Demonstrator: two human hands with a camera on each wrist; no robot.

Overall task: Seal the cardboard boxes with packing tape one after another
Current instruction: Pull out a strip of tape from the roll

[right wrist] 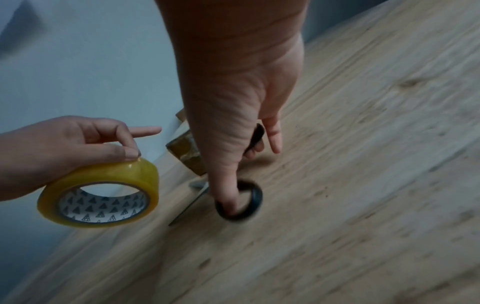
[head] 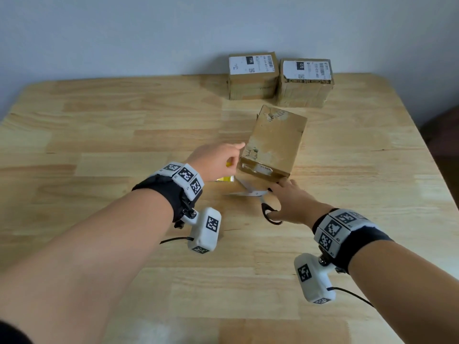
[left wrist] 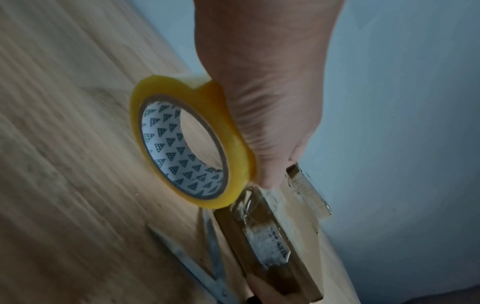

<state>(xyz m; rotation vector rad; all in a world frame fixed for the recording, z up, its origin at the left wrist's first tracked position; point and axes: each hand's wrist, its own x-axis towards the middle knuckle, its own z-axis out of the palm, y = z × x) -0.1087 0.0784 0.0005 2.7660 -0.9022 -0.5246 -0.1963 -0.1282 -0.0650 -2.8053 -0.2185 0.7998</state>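
A worn cardboard box [head: 275, 141] stands tilted at the table's middle, clear tape [left wrist: 262, 234] running over its near end. My left hand [head: 218, 160] grips a yellow roll of packing tape [left wrist: 187, 142] just left of the box's near corner; the roll [right wrist: 100, 193] sits under my fingertips, index finger pointing out. My right hand [head: 289, 201] holds black-handled scissors [head: 258, 194] on the table by the box's near edge. My thumb is through one black loop [right wrist: 240, 202] and other fingers are at the second loop [right wrist: 255, 136]. The blades [left wrist: 205, 253] lie spread apart.
Two more cardboard boxes with white shipping labels stand side by side at the table's far edge, one on the left [head: 252, 75] and one on the right [head: 305, 81], against a pale wall. The wooden table [head: 111, 135] stretches wide to the left and toward me.
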